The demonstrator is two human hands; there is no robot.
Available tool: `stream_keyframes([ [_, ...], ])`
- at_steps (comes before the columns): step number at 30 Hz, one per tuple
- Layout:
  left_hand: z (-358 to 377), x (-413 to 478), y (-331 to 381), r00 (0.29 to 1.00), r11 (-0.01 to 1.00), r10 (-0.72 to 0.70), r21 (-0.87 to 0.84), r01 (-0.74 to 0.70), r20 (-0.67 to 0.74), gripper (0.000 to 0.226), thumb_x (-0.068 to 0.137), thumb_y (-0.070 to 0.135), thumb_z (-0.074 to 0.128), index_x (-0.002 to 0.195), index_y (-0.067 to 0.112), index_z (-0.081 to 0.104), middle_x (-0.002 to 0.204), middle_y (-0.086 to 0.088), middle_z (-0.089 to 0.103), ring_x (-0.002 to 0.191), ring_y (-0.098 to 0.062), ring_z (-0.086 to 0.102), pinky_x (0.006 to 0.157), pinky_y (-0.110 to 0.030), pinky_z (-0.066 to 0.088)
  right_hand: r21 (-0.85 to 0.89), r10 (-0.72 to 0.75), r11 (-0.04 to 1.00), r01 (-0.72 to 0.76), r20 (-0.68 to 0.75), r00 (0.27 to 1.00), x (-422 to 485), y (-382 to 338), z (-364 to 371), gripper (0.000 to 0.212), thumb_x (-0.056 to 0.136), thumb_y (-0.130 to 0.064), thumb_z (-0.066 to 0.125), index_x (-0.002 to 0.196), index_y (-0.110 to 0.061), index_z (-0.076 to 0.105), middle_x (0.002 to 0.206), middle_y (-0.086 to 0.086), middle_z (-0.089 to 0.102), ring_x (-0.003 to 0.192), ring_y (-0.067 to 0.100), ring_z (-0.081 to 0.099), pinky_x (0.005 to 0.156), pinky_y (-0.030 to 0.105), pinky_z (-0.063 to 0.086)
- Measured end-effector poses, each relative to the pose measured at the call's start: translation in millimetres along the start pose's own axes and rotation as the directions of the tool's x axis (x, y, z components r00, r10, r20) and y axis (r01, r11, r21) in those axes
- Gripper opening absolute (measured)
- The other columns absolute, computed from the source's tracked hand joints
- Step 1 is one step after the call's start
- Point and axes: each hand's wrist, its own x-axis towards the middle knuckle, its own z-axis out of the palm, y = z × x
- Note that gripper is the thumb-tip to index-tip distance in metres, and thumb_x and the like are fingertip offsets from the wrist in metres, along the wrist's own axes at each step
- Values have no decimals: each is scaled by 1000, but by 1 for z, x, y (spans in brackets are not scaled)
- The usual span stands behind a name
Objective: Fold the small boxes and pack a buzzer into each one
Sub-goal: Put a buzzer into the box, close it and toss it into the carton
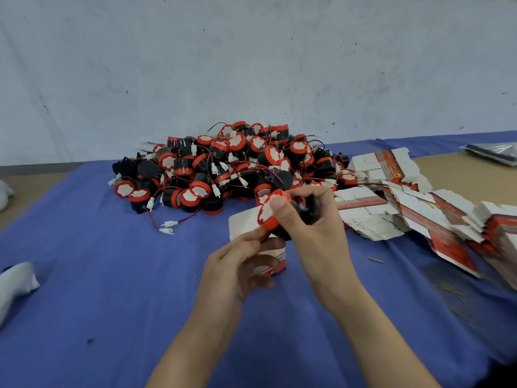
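HEAD CAM | worn on the person's head, wide-angle, facing forward and down | close over the left hand [237, 270] and right hand [316, 228] at centre frame | blue table cover [98, 317] fills the near ground, pale wall [251, 65] closes the far side | sole view

blue cloth [98, 303] | white rag [16, 284] (left edge) | grey wall [251, 65] | plastic bag [493, 153]

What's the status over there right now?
Right hand grips buzzer. Left hand holds small box. Buzzer at the box, not yet in. Nothing between them.
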Motion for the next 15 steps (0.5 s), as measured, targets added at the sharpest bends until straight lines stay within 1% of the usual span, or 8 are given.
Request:
stream_keyframes([
  [2,-2,2,0,997,993,-78,-94,78,4,30,90,13,50,109,8,74,107,-11,75,79,-21,69,55,-29,54,-69,-37,997,40,39,999,-3,-1,3,55,68,-42,84,105,-15,52,78,-23,67,70,-7,65,63,8,50],
  [4,-2,2,-1,989,972,-142,-185,145,30,33,83,30,58,102,11,78,107,-12,75,84,-24,71,58,-31,57,-104,-31,994,39,73,997,-5,1,4,55,68,-36,85,107,-16,51,77,-27,65,68,-11,63,59,5,47],
  [6,-1,2,-2,986,967,-156,-197,164,56,39,86,44,60,106,17,78,110,-13,74,89,-23,71,71,-36,60,-127,-27,991,40,100,995,-5,8,4,50,74,-19,87,107,-19,49,78,-30,66,67,-11,64,58,6,47],
  [8,-1,2,-3,989,969,-133,-204,143,65,46,82,51,62,113,19,75,116,-12,72,97,-22,69,84,-38,58,-185,-51,980,71,111,993,-5,16,5,49,76,-14,87,102,-29,49,85,-29,66,75,-7,65,64,8,49],
  [11,-6,0,-3,991,952,-120,-276,132,58,45,85,45,64,117,14,73,123,-14,69,103,-22,67,89,-38,57,-266,-44,960,90,173,984,-5,18,8,47,73,-27,87,96,-43,48,101,-28,65,90,-3,65,74,13,51],
  [12,-7,0,-3,992,950,-121,-284,129,45,40,88,42,63,115,14,74,120,-13,70,101,-21,67,86,-36,59,-286,-29,954,87,199,980,-4,16,6,46,73,-33,85,99,-44,48,106,-28,64,96,-4,64,79,13,51],
  [13,-8,0,-2,993,952,-122,-283,120,10,34,90,41,63,107,16,77,111,-10,73,95,-18,69,79,-33,60,-291,-18,954,80,208,978,-2,13,4,45,75,-40,82,105,-44,49,112,-28,63,106,-6,61,87,14,49],
  [15,-10,1,2,990,972,-86,-227,59,-113,25,86,39,66,90,20,81,91,-6,74,81,-13,70,65,-27,58,-260,-27,963,68,161,987,5,5,-7,47,83,-61,66,122,-41,49,128,-23,57,122,-9,53,98,15,45],
])
